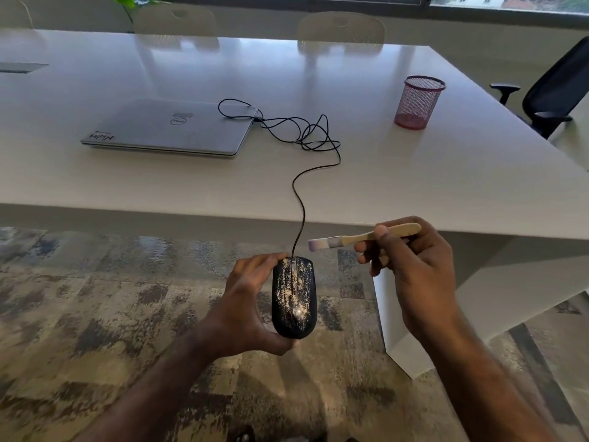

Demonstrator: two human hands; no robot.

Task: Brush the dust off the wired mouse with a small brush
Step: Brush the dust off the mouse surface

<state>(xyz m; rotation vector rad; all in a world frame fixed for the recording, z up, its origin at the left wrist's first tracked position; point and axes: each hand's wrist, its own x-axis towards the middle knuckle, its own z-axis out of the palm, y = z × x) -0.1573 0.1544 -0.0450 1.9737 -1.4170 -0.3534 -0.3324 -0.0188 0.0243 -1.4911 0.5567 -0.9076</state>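
Note:
A black wired mouse (294, 296), streaked with pale dust on its top, is held in front of the table's near edge over the carpet. My left hand (245, 307) grips it from the left side and below. Its black cable (301, 199) runs up over the table edge to a tangle beside the laptop. My right hand (411, 272) holds a small wooden-handled brush (363, 237) level, its pale bristles pointing left. The bristles hover just above and to the right of the mouse's front end, apart from it.
A closed silver laptop (169, 129) lies on the white table (446, 186), with the cable plugged in at its right side. A pink mesh pen cup (417, 102) stands at the right. A black office chair (554, 90) sits beyond the table's right edge. Patterned carpet (95, 314) lies below.

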